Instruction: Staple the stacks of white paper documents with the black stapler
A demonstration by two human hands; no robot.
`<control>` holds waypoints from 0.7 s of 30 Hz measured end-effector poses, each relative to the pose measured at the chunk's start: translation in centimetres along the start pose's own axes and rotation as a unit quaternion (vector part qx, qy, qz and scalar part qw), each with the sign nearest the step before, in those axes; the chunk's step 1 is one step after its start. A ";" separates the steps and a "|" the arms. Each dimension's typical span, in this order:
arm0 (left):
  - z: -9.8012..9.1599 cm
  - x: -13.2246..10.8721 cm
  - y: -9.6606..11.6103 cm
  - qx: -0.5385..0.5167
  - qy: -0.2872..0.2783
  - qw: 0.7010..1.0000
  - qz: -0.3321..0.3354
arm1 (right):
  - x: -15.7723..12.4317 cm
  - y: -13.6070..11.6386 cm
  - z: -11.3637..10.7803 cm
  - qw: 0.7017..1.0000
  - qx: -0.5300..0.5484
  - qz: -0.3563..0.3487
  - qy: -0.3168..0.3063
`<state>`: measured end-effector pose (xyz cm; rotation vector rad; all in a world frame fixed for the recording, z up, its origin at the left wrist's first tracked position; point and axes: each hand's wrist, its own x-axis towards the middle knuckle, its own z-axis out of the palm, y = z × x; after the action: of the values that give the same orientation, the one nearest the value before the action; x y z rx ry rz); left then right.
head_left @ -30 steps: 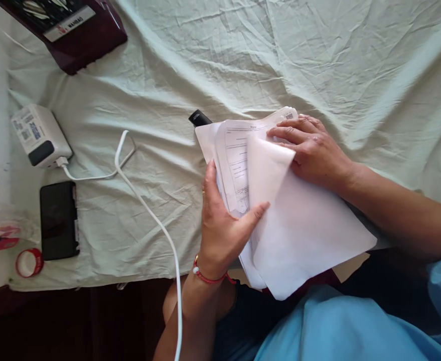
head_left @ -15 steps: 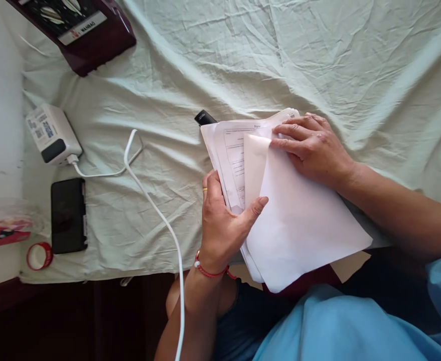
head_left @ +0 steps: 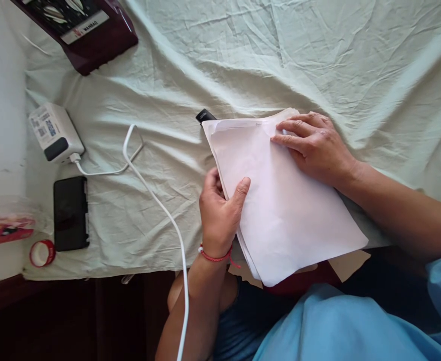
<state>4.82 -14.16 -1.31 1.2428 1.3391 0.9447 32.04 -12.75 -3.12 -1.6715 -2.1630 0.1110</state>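
Observation:
A stack of white paper sheets [head_left: 280, 210] lies at the table's near edge, its lower part sticking out over the edge. The top sheet shows a blank side; a sliver of a printed sheet peeks out along the upper edge. My left hand [head_left: 222, 208] grips the stack's left edge, thumb on top and fingers underneath, mostly hidden. My right hand [head_left: 312, 143] rests on the upper right of the stack with its fingers stretched flat over the paper. The end of a black object [head_left: 205, 116] pokes out from beneath the top left corner.
A pale green cloth [head_left: 160, 85] covers the table in wrinkles. On the left are a white power adapter [head_left: 56, 133] with a white cable [head_left: 156, 195], a black phone [head_left: 70, 213] and a red tape roll [head_left: 42, 252]. A maroon appliance [head_left: 100, 40] stands at the back left.
The top sheet's folded-back left part has come down flat, covering the printed page. My left thumb has moved slightly left and up. My right hand has stayed nearly in place.

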 end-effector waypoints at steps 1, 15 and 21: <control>-0.1 0.0 0.2 0.012 -0.023 1.000 -0.014 | 0.0 0.0 -0.1 1.000 0.007 0.000 0.001; -3.5 3.2 0.7 -0.143 0.110 0.981 0.071 | 1.1 0.9 -1.8 0.821 0.523 0.222 0.064; -3.1 3.3 1.9 -0.275 0.117 0.954 0.008 | 0.4 -0.3 -2.8 0.700 0.695 0.148 -0.072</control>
<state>2.30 -10.36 0.45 0.7291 1.1280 1.3964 32.74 -12.99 -0.34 -0.9462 -1.0672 1.5494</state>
